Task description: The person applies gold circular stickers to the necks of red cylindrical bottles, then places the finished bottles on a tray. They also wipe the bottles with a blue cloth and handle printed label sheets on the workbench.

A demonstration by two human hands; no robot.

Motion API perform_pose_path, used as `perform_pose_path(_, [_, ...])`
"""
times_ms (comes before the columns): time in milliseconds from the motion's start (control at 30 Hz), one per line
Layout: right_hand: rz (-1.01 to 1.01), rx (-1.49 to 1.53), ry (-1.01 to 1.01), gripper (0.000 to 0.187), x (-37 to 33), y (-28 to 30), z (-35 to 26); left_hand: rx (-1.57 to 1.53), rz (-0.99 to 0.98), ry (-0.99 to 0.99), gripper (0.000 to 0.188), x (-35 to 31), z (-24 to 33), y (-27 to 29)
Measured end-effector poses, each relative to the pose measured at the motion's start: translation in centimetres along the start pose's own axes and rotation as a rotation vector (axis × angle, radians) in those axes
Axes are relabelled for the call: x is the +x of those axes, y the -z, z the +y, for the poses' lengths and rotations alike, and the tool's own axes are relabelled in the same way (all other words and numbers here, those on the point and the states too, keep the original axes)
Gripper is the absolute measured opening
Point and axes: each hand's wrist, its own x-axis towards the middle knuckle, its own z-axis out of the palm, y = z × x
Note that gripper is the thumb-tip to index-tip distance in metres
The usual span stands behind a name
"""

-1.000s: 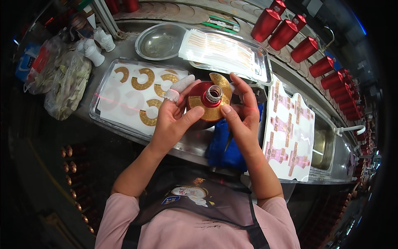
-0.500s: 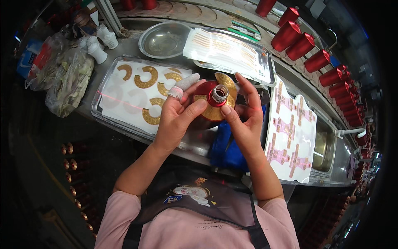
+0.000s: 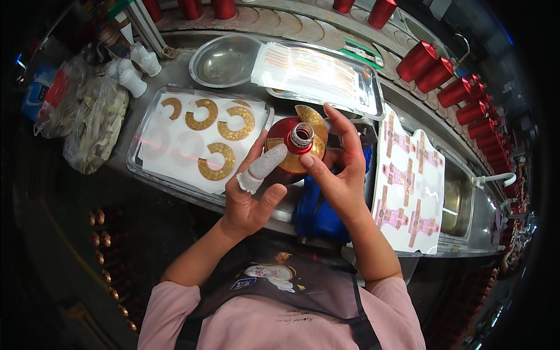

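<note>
Tray (image 3: 133,158) holds gold C-shaped labels (image 3: 228,162) near uncapped red bottle (image 3: 283,129) in right hand (image 3: 345,182).

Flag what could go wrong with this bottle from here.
On the red bottle, the gold label's far end seems raised, so it might crease or stick crooked. The white-covered finger of the left hand is over the label's other end; dragging could shift it. The open mouth could let debris in.

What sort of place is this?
Probably a factory with a bottle production line: red bottles stand along what looks like a conveyor, gold arc-shaped labels lie on a white sheet, and a handheld red bottle bears a similar one.
</note>
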Motion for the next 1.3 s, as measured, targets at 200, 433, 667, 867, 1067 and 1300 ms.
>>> perform_pose_path(200, [-0.003, -0.033, 0.017, 0.080, 0.1, -0.1, 0.3, 0.074, -0.034, 0.087, 0.053, 1.8, -1.3, 1.7])
perform_pose_path(433, [0.016, -0.021, 0.025, 0.078, 0.1, -0.2, 0.4, 0.466, -0.034, -0.184, 0.051, 1.7, -0.4, 1.6])
perform_pose_path(667, [0.006, 0.134, -0.036, 0.064, -0.2, -0.5, 0.1, 0.598, 0.030, -0.195, 0.059, 0.1, 0.9, -0.4])
perform_pose_path(867, [-0.011, 0.071, 0.012, 0.045, 1.7, 0.2, 0.1, 0.944, -0.014, -0.109, 0.050, -0.7, 2.0, -2.8])
perform_pose_path(1067, [-0.134, 0.248, -0.040, 0.054, 2.4, 1.3, 0.3, 0.578, 0.081, -0.046, 0.079, -0.4, 2.5, -2.1])
perform_pose_path(1300, [-0.182, 0.371, -0.004, 0.054, 3.1, 1.3, 1.0, 0.493, 0.038, 0.116, 0.094, 2.8, 0.2, -2.0])
